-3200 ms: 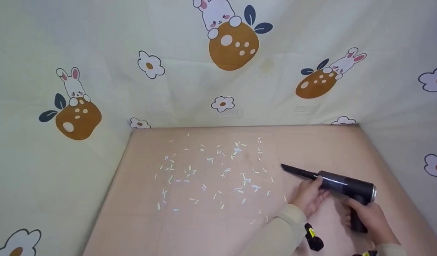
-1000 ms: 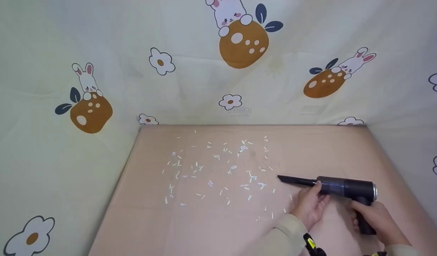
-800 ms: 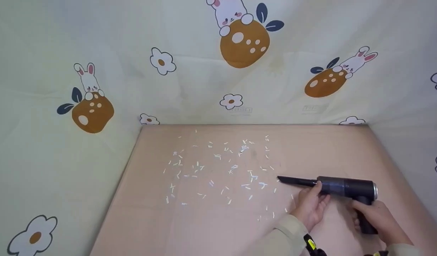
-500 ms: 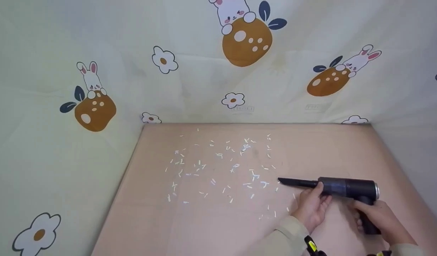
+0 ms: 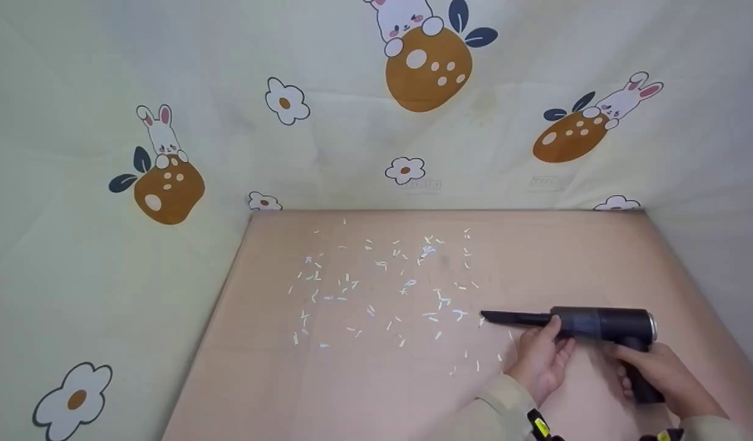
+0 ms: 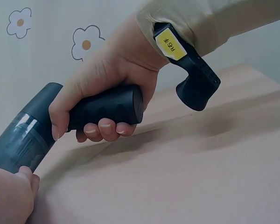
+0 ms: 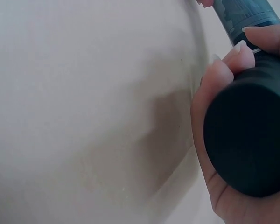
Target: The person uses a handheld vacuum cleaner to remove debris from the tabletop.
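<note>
A black handheld vacuum cleaner with a see-through dust cup is held at the right in the head view. Its narrow nozzle points left, the tip right beside a paper scrap. My left hand holds the front of the body from below, thumb up against its side. Around the handle curl the fingers of my right hand; the handle's round end faces the right wrist camera. Many small pale scraps lie scattered over the tabletop to the left of the nozzle.
The table has a pinkish-beige cover. Pale cloth walls with rabbit, fruit and flower prints rise behind it and at both sides. Black camera mounts with yellow labels sit on both wrists, the right one's mount hanging below the sleeve.
The nozzle has swung down from a slanted pose to nearly level in the head view, its tip now closer to the scraps. The whole head view has shifted slightly. Both hands keep their hold.
</note>
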Available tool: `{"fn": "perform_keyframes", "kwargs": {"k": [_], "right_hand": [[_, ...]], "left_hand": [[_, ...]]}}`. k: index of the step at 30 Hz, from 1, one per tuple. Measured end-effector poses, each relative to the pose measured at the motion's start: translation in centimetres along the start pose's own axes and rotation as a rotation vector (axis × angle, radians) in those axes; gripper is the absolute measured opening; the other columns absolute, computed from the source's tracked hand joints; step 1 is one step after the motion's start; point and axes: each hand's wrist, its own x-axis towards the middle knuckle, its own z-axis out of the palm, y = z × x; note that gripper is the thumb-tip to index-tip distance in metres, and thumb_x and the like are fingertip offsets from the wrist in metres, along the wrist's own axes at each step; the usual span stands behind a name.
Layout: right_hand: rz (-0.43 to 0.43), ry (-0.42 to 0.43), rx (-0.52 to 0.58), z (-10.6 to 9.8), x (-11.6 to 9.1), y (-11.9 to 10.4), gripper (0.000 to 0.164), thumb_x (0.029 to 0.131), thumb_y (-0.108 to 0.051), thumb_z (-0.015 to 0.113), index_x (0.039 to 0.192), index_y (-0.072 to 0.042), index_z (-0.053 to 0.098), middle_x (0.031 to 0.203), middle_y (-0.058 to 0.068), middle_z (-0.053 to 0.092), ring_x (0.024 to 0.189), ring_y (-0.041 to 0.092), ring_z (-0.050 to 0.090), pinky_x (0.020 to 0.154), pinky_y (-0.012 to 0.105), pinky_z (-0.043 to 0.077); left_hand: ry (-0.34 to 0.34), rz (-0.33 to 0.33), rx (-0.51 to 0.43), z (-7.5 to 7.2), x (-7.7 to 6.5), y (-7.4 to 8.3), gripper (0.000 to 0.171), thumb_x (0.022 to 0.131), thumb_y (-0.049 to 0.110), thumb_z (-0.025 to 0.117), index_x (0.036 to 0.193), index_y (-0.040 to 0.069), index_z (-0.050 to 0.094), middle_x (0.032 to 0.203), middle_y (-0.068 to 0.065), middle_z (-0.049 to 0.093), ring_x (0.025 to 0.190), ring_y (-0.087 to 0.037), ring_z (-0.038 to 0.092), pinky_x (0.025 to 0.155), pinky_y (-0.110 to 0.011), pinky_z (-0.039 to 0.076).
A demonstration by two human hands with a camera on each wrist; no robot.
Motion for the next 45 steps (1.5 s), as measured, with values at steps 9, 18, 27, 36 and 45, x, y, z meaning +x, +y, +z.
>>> {"fn": "perform_keyframes", "kwargs": {"k": [9, 18, 27, 36, 45], "right_hand": [[-0.002, -0.013, -0.036, -0.3, -0.2, 0.2, 0.033, 0.096, -0.038, 0.065, 0.089, -0.006, 0.060, 0.068, 0.001, 0.063, 0.060, 0.015, 0.061, 0.062, 0.032, 0.059], [-0.012, -0.034, -0.033, -0.2, -0.3, 0.5, 0.032, 0.096, -0.037, 0.065, 0.085, -0.007, 0.060, 0.067, 0.000, 0.063, 0.060, 0.015, 0.061, 0.062, 0.033, 0.059], [-0.060, -0.085, -0.055, -0.3, -0.6, 0.4, 0.030, 0.098, -0.034, 0.062, 0.088, -0.007, 0.058, 0.068, 0.000, 0.062, 0.060, 0.015, 0.061, 0.062, 0.033, 0.060], [-0.076, -0.101, -0.046, -0.3, -0.8, 0.4, 0.028, 0.099, -0.035, 0.062, 0.092, -0.008, 0.059, 0.068, 0.000, 0.063, 0.059, 0.016, 0.061, 0.062, 0.034, 0.060], [-0.074, -0.074, -0.039, -0.4, -1.1, 0.5, 0.028, 0.098, -0.032, 0.061, 0.100, -0.005, 0.056, 0.072, 0.003, 0.063, 0.061, 0.017, 0.061, 0.062, 0.035, 0.060]], "left_hand": [[-0.006, -0.010, -0.029, -0.2, -0.4, -0.3, 0.037, 0.099, 0.011, 0.064, 0.124, -0.011, 0.049, 0.113, -0.023, 0.059, 0.110, -0.031, 0.062, 0.105, -0.046, 0.053], [0.006, -0.024, -0.031, -0.5, -0.9, -0.2, 0.037, 0.099, 0.012, 0.064, 0.125, -0.010, 0.050, 0.114, -0.022, 0.061, 0.110, -0.030, 0.061, 0.104, -0.045, 0.054], [0.006, -0.019, -0.069, -0.7, -1.6, -0.3, 0.035, 0.100, 0.012, 0.062, 0.125, -0.008, 0.049, 0.115, -0.020, 0.061, 0.111, -0.029, 0.060, 0.105, -0.045, 0.053], [0.015, 0.037, -0.043, -0.5, -2.0, -0.7, 0.030, 0.101, 0.012, 0.060, 0.123, -0.007, 0.052, 0.115, -0.019, 0.064, 0.106, -0.025, 0.065, 0.102, -0.046, 0.054], [0.002, 0.021, -0.043, -0.5, -2.5, -0.6, 0.034, 0.101, 0.011, 0.060, 0.126, -0.008, 0.050, 0.119, -0.020, 0.062, 0.111, -0.026, 0.066, 0.105, -0.048, 0.053]]}}
